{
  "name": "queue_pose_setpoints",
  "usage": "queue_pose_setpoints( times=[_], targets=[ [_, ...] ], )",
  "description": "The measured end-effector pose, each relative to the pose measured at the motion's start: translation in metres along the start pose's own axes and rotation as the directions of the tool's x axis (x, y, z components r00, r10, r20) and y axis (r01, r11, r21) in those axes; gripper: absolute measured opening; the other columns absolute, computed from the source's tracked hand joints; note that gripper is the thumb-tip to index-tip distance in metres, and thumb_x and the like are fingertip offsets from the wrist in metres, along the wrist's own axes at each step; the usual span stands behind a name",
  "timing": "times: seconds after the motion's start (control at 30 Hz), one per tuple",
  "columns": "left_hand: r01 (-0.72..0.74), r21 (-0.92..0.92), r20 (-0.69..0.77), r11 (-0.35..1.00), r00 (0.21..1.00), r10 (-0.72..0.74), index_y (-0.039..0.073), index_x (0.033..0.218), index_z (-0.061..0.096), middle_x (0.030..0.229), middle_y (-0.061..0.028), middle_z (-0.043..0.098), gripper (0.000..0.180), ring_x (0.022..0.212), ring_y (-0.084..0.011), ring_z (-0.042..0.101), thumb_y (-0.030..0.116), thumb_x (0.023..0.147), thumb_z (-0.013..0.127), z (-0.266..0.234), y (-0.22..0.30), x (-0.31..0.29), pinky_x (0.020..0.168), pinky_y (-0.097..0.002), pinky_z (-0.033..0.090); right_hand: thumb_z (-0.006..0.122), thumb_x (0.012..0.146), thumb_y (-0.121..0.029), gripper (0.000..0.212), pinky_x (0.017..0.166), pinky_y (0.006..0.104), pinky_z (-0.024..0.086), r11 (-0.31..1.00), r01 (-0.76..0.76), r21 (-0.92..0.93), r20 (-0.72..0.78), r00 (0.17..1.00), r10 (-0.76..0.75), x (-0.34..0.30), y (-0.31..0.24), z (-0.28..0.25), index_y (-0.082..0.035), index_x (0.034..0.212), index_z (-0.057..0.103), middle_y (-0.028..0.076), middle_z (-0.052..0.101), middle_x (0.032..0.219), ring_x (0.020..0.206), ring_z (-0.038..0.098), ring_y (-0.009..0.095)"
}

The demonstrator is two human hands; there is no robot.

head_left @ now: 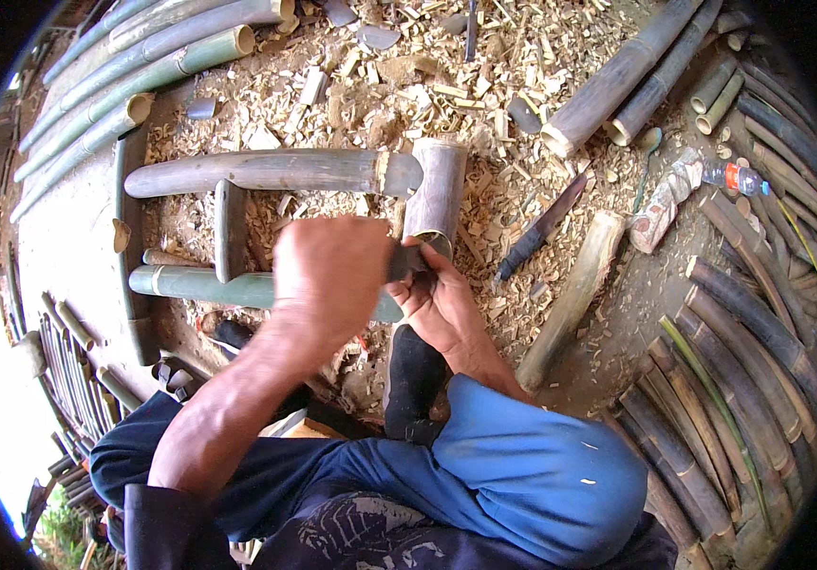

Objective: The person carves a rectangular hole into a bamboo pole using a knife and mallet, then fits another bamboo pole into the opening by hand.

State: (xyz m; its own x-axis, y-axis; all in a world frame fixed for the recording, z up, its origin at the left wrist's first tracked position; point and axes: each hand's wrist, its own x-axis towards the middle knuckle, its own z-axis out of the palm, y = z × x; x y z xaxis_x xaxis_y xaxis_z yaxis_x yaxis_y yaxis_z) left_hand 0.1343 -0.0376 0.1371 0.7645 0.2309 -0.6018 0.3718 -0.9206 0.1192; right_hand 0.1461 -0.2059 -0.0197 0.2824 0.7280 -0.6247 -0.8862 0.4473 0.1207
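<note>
One bare left hand (330,271) shows blurred at the centre, back up and curled like a fist; whether its fingers clamp anything, I cannot tell. Beside it, the right hand (441,306) turns partly palm up, thumb and fingers together on a small dark piece (399,264), its kind unclear. That piece sits at the centre, just below the lower end of a short bamboo post (435,185) at twelve o'clock. The left forearm (223,408) slants in from between seven and eight o'clock, bent at the elbow; the right forearm (494,366) comes from between four and five, beside a blue-trousered knee (546,465). At two o'clock, a plastic bottle (739,178) carries an orange-red label, too small to read. Pale line-work marks the dark shirt (361,527) at six o'clock.
</note>
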Motion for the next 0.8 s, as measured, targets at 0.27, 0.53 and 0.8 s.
queue_pose_setpoints(
  times=[0.27,0.53,0.8],
  targets=[
    [-0.215,-0.036,0.248,0.976,0.944,0.217,0.0,0.091,0.07,0.084,-0.0149,0.073,0.028,0.079,-0.0318,0.074,0.027,0.087,0.069,0.062,-0.007,-0.034,0.071,-0.0482,0.057,0.057,0.104,-0.041,0.033,0.092,0.037,0.05,0.901,-0.094,-0.423,-0.215,0.977,0.001,-0.035,0.03,0.009,-0.011,0.118,0.063,0.002,0.068,0.104,0.097,0.067,0.018],
    [-0.878,-0.074,-0.281,0.473,0.474,0.835,0.009,0.14,0.049,0.13,-0.0188,0.057,0.064,0.117,-0.0323,0.064,0.009,0.081,0.073,0.088,0.101,0.023,0.086,-0.0442,0.059,0.058,0.102,-0.036,0.044,0.102,0.0356,0.049,0.112,-0.257,-0.96,-0.28,0.888,-0.364,-0.068,-0.047,-0.054,-0.007,0.135,0.055,0.011,0.064,0.12,0.115,0.063,0.024],
    [-0.574,-0.509,-0.222,0.642,0.808,0.546,0.03,0.154,0.041,0.148,-0.0246,0.041,0.096,0.128,-0.0476,0.055,-0.007,0.072,0.074,0.092,0.104,0.085,0.103,-0.0501,0.054,0.066,0.096,-0.032,0.044,0.106,0.0442,0.048,-0.832,-0.346,-0.434,-0.158,0.938,-0.308,-0.047,-0.125,0.05,-0.009,0.134,0.058,0.018,0.061,0.126,0.116,0.061,0.028]
  ],
)
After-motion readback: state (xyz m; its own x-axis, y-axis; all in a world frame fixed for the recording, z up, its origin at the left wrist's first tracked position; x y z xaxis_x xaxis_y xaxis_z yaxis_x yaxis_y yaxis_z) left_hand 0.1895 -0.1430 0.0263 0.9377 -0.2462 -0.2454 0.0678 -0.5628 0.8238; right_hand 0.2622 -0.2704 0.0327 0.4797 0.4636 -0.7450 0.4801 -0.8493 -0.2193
